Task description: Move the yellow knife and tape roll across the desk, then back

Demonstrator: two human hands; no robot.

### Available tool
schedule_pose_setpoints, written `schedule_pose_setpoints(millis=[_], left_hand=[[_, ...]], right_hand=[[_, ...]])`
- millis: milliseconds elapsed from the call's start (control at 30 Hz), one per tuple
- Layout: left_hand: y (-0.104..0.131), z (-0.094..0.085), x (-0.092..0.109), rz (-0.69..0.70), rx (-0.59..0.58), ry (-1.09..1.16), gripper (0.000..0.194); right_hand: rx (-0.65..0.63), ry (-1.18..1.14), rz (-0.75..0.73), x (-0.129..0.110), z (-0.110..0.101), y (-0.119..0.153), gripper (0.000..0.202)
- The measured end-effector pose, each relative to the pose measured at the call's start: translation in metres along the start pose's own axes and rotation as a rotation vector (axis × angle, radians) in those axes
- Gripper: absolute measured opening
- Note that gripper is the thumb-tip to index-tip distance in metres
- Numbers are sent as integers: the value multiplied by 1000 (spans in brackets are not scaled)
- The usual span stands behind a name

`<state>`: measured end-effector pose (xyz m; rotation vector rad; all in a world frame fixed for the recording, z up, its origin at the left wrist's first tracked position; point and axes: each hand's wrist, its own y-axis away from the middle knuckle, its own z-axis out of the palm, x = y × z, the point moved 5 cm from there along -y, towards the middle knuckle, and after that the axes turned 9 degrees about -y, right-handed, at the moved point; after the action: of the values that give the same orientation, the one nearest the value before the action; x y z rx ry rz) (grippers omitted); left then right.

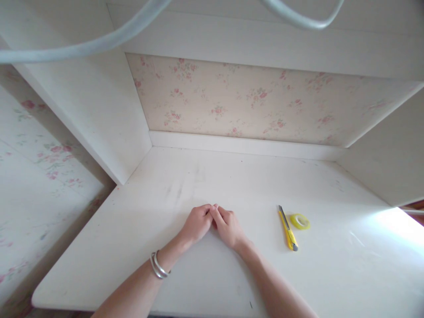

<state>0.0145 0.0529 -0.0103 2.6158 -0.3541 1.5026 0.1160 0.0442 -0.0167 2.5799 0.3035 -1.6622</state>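
Observation:
My left hand (198, 222) and my right hand (228, 226) rest together on the white desk (132, 247), fingers curled and touching each other near the middle. Whether anything lies between them is hidden. Two silver bangles (160, 265) circle my left wrist. To the right of my right hand lies a yellow utility knife (288, 229), its dark end pointing away from me. Just beside it, on its right, a roll of yellow tape (300, 221) lies flat. Neither hand touches the knife or the tape.
White cables (132, 26) hang across the top of the view. Side panels (89, 97) stand at the left and right of the desk, with a floral wall (232, 101) behind and a white shelf edge (248, 48) above. Bright light falls on the desk's right end.

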Motion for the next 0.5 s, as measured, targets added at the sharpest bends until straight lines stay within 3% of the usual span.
schedule_pose_setpoints(millis=[500], left_hand=[[0, 0, -1, 12, -1, -9, 42]], right_hand=[[-7, 10, -1, -2, -1, 0, 47]])
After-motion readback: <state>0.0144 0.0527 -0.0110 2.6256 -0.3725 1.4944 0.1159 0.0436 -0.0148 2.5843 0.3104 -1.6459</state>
